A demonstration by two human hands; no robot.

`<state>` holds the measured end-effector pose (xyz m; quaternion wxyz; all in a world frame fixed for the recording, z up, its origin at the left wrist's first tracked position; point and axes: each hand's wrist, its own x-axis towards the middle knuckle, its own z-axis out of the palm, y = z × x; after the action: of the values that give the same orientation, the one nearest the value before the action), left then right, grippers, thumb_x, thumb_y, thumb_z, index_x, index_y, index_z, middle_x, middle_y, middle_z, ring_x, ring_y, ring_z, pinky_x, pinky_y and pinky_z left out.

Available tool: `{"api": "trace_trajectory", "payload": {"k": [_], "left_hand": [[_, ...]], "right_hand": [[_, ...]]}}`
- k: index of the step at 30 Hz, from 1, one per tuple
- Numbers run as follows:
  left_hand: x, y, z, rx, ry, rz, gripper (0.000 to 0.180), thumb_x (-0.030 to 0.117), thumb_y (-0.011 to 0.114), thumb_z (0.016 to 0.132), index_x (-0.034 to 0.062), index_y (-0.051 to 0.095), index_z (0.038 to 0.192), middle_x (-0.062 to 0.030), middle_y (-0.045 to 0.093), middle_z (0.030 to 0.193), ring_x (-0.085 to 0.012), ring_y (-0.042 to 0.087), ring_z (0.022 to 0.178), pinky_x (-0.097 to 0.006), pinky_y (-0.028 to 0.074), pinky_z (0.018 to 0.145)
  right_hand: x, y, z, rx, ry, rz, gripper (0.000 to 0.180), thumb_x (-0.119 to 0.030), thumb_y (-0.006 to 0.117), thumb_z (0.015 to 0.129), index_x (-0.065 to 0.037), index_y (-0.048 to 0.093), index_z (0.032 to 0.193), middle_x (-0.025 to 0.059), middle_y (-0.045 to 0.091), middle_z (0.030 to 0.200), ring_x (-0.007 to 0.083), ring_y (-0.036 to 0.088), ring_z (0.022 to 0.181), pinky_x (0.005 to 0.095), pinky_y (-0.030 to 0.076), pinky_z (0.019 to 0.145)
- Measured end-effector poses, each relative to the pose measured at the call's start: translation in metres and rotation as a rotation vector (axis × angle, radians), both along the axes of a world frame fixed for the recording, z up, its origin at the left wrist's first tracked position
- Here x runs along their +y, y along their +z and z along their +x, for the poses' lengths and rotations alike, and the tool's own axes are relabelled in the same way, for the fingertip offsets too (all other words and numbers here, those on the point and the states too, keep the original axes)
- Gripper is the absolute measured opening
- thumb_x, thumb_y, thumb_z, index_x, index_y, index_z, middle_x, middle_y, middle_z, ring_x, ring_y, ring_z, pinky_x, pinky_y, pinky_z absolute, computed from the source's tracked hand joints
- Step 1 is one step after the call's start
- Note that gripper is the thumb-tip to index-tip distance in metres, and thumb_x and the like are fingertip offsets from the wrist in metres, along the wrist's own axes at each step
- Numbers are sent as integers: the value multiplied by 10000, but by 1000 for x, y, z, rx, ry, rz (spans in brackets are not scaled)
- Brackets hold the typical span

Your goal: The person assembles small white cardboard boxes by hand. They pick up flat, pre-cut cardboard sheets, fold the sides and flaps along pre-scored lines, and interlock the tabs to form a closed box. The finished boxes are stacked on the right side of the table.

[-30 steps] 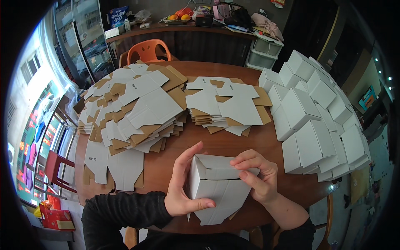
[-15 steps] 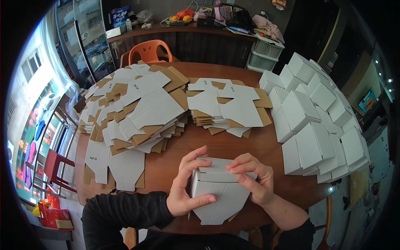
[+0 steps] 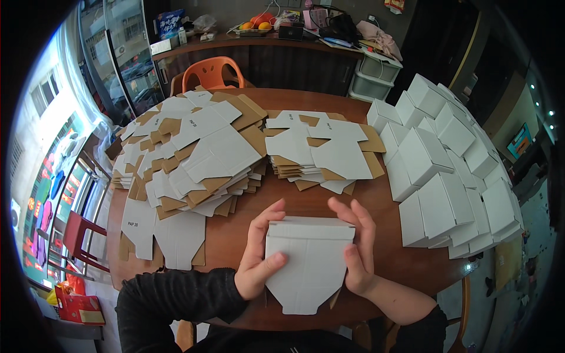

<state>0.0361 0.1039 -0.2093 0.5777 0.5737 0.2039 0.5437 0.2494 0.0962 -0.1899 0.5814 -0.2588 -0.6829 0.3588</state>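
Between my hands is a small white cardboard box (image 3: 308,265) at the near edge of the table. Its wide panel faces me and tapers to a narrower flap at the bottom, with a folded ridge along its top edge. My left hand (image 3: 262,253) grips the left side, thumb across the face and fingers up along the edge. On the opposite side, my right hand (image 3: 360,250) has its thumb against the right edge and its fingers raised beside the upper corner. Brown side flaps peek out below; the box's underside is hidden.
A large pile of flat white-and-brown box blanks (image 3: 218,150) covers the table's left, with a smaller stack (image 3: 338,154) at centre back. Many folded white boxes (image 3: 421,156) are heaped on the right. An orange chair (image 3: 212,72) stands behind the wooden table (image 3: 294,203).
My right fingers have come off the top of the box and moved to its right side. The box has turned a little to face me squarely, and its top ridge is now pressed flatter.
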Motion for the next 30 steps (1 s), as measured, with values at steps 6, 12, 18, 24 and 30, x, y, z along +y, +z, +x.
{"api": "trace_trajectory", "payload": {"k": [6, 12, 18, 24, 30], "left_hand": [[16, -18, -6, 23, 95, 603, 620, 380, 748, 873, 118, 442, 1345, -345, 193, 1572, -466, 210, 1475, -570, 207, 1158], [19, -22, -2, -1, 160, 667, 598, 446, 790, 837, 153, 488, 1262, -385, 250, 1525, -546, 203, 1454, -649, 150, 1163], [20, -25, -1, -42, 187, 729, 583, 448, 801, 827, 160, 503, 1238, -394, 276, 1508, -562, 199, 1450, -662, 143, 1159], [19, -25, -1, -35, 192, 713, 568, 438, 807, 823, 164, 515, 1225, -378, 291, 1508, -562, 204, 1448, -663, 156, 1152], [17, -19, -4, 36, 215, 740, 515, 409, 815, 821, 166, 544, 1185, -345, 301, 1518, -555, 210, 1446, -667, 170, 1141]], "right_hand": [[4, -18, 9, -173, -99, 455, 510, -371, 491, 1060, -78, 306, 1434, 316, 385, 1500, 381, 398, 1404, 509, 334, 1139], [3, -24, 4, -26, -61, 470, 423, -400, 533, 1040, -127, 374, 1322, 319, 453, 1445, 426, 394, 1404, 583, 307, 1162], [0, -23, 7, -65, -63, 498, 370, -429, 561, 1023, -150, 392, 1199, 312, 490, 1411, 415, 392, 1406, 610, 291, 1169], [1, -23, 7, -74, -77, 493, 356, -428, 543, 1031, -151, 389, 1193, 297, 498, 1405, 419, 400, 1394, 614, 306, 1161], [0, -22, 7, -91, -104, 483, 325, -427, 527, 1037, -148, 395, 1142, 291, 515, 1383, 423, 433, 1358, 622, 332, 1143]]}}
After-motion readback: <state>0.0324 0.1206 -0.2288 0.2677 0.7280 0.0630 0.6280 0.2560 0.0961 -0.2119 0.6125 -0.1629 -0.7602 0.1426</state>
